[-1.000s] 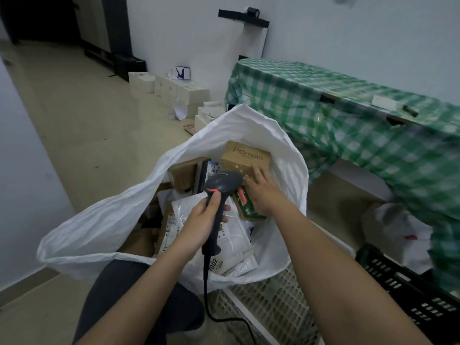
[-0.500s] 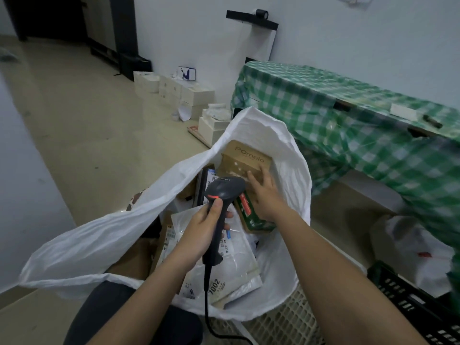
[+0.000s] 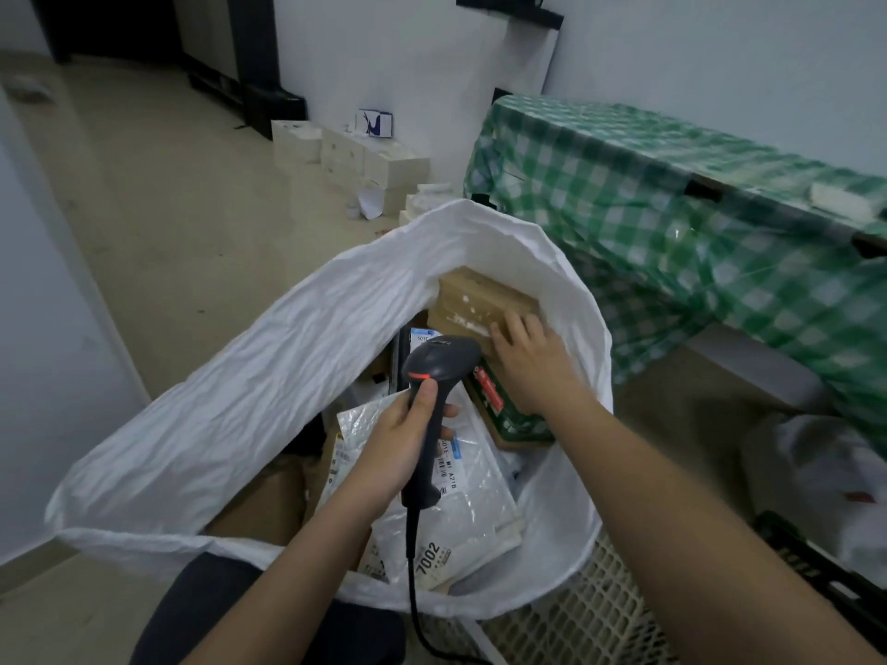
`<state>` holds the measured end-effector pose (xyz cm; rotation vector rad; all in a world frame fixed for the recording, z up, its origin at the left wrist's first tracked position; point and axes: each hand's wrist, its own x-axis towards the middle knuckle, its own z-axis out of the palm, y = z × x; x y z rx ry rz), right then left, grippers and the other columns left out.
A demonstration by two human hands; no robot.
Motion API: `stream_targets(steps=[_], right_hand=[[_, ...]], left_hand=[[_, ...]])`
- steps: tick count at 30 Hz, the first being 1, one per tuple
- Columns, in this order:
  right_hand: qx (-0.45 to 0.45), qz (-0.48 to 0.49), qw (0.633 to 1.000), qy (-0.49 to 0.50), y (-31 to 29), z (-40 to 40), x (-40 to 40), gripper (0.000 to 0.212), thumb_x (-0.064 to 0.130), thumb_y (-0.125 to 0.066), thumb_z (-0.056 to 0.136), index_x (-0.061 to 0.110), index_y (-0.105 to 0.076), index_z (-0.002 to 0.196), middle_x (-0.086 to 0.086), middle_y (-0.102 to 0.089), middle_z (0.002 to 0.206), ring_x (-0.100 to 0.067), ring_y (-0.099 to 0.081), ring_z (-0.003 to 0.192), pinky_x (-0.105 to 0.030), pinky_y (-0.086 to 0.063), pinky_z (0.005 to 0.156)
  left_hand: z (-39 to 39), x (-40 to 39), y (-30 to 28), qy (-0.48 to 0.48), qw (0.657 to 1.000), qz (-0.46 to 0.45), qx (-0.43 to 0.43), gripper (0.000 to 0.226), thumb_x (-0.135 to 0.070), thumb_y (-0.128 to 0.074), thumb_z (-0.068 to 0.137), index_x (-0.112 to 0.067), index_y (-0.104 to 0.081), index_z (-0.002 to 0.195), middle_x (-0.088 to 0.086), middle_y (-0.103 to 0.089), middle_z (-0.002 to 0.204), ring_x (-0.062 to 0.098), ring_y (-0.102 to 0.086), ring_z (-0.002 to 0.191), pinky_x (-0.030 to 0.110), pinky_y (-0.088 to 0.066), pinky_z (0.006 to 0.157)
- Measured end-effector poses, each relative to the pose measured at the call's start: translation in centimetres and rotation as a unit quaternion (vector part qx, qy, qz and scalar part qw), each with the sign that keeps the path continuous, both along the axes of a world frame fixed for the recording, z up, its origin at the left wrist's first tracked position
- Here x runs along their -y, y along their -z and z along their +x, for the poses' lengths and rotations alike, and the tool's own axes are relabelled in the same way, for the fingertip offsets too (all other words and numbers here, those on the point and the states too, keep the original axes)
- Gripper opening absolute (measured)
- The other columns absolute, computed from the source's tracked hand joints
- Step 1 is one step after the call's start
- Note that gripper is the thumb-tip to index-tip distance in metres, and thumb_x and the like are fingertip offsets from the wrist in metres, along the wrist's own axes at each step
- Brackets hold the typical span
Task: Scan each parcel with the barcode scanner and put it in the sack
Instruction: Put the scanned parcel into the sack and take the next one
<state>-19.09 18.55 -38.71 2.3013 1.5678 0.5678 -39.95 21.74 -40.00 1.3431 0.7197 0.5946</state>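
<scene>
A big white sack (image 3: 288, 376) stands open in front of me, holding several parcels. My left hand (image 3: 398, 443) grips the handle of the dark grey barcode scanner (image 3: 441, 357), thumb near its orange trigger, head pointing into the sack. My right hand (image 3: 537, 367) reaches inside, its fingers lying on the near face of a brown cardboard box (image 3: 480, 300) that leans against the sack's far wall. Just under that hand lies a green-and-red box (image 3: 509, 410). White plastic mailers (image 3: 470, 501) with labels lie below the scanner.
A table under a green checked cloth (image 3: 672, 208) stands at the right. The sack sits in a white lattice crate (image 3: 600, 616); a black crate (image 3: 816, 568) and a white bag (image 3: 825, 472) are at lower right. White boxes (image 3: 365, 160) line the far wall.
The brown box has tipped up and back against the sack's far wall under my right hand. The scanner has stayed in my left hand, hardly moving.
</scene>
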Motion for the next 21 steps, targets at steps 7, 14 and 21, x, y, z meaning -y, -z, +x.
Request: stream_targets(steps=[7,14,21], right_hand=[[-0.110,-0.036,0.993,0.021,-0.8,-1.1,1.5,0.070,0.016,-0.048,0.097,0.013,-0.009,0.154,-0.011,-0.001,0.162,-0.028,-0.002,0.149,-0.039,-0.019,0.117],[-0.231,0.123,0.964,-0.047,-5.8,-6.4,10.0,0.055,0.011,-0.044,0.100,0.014,-0.026,0.152,-0.003,-0.012,0.162,-0.018,-0.013,0.148,-0.032,-0.033,0.110],[-0.376,0.363,0.852,0.021,-6.1,-9.8,23.4,0.028,0.020,-0.053,0.098,0.015,-0.065,0.123,0.004,-0.058,0.128,-0.007,-0.050,0.120,-0.019,-0.039,0.102]], left_hand=[[-1.8,1.0,-1.3,-0.001,1.000,0.010,-0.006,0.042,-0.049,-0.036,0.097,-0.018,-0.064,0.102,0.002,-0.069,0.103,0.014,-0.064,0.080,0.037,-0.052,0.082],[-2.6,4.6,-4.5,0.049,0.998,0.028,0.040,0.042,-0.051,-0.036,0.093,-0.020,-0.061,0.109,0.002,-0.067,0.104,0.009,-0.063,0.079,0.021,-0.054,0.070],[-0.3,13.4,-6.7,0.203,0.977,0.012,0.058,0.026,-0.047,-0.039,0.096,-0.033,-0.056,0.110,-0.003,-0.065,0.113,0.010,-0.064,0.098,0.030,-0.050,0.085]])
